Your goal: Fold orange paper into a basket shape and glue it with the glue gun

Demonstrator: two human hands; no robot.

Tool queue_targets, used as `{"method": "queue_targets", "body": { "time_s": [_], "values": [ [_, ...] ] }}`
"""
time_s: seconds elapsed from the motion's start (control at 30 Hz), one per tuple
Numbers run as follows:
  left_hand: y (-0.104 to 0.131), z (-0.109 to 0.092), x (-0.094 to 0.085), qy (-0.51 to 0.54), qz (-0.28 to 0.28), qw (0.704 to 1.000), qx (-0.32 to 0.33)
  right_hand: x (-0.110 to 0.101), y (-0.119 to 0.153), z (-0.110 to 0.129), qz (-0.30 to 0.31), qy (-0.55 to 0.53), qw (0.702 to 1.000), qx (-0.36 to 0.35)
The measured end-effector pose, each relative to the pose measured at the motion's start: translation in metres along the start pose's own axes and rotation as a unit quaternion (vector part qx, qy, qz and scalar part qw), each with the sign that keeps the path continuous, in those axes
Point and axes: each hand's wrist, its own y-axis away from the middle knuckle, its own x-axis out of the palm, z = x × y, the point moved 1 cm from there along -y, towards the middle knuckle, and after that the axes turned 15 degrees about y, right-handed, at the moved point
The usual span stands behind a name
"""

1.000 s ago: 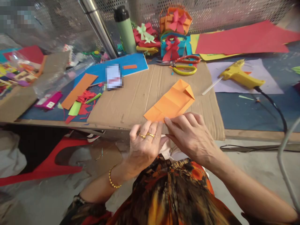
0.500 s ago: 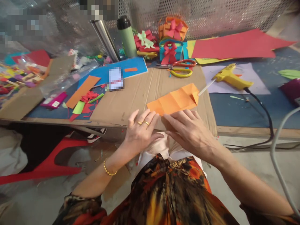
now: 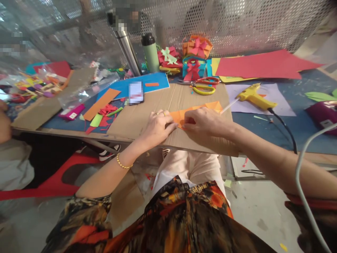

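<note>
A folded orange paper (image 3: pixel 213 105) with creases lies on the cardboard sheet (image 3: pixel 137 117), partly covered by my hands. My left hand (image 3: pixel 159 124), with rings and a bead bracelet, has its fingers closed at the paper's left end. My right hand (image 3: pixel 204 121) is curled over the middle, thumb and fingers pinching the near edge. Just beyond the paper's right end is the white glue stick (image 3: pixel 229 106) sticking out of a yellow glue gun (image 3: pixel 256 96), which rests on lilac paper (image 3: pixel 283 109). Scissors (image 3: pixel 204 90) with red and yellow handles lie behind the orange paper.
Finished paper baskets with red bows (image 3: pixel 193 70), a green bottle (image 3: pixel 150 52) and a steel flask (image 3: pixel 129 51) stand at the back. A phone (image 3: pixel 136 92) and paper scraps (image 3: pixel 107 109) lie left. A grey cable (image 3: pixel 300 168) crosses near my right arm. Another person's arm (image 3: pixel 4 123) shows far left.
Both hands have gone from lying flat along the near edge with fingers stretched to curling around the orange paper. The right hand now covers its middle. The view has shifted slightly.
</note>
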Motion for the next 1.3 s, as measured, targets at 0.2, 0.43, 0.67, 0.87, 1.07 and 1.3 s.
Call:
{"method": "queue_targets", "body": {
  "time_s": [0.2,0.43,0.67,0.87,1.07,1.3],
  "values": [
    [-0.023,-0.005,-0.002,0.029,0.073,0.993,-0.089,0.004,-0.013,-0.004,0.045,0.008,0.999,0.018],
    [-0.058,-0.009,-0.018,0.066,0.275,0.945,-0.163,0.004,-0.010,-0.007,0.048,-0.002,0.999,-0.007],
    [-0.073,-0.023,-0.022,0.012,0.357,0.907,-0.223,0.006,-0.004,-0.010,0.043,-0.023,0.999,-0.023],
    [-0.073,-0.025,-0.020,-0.029,0.374,0.906,-0.198,0.008,-0.004,-0.012,0.037,-0.022,0.999,-0.029],
    [-0.073,-0.017,-0.018,-0.023,0.376,0.908,-0.182,0.000,0.000,-0.008,0.054,-0.017,0.998,-0.024],
    [-0.070,-0.021,-0.015,-0.040,0.371,0.914,-0.158,0.002,-0.001,-0.008,0.048,-0.024,0.998,-0.021]
  ]
}}
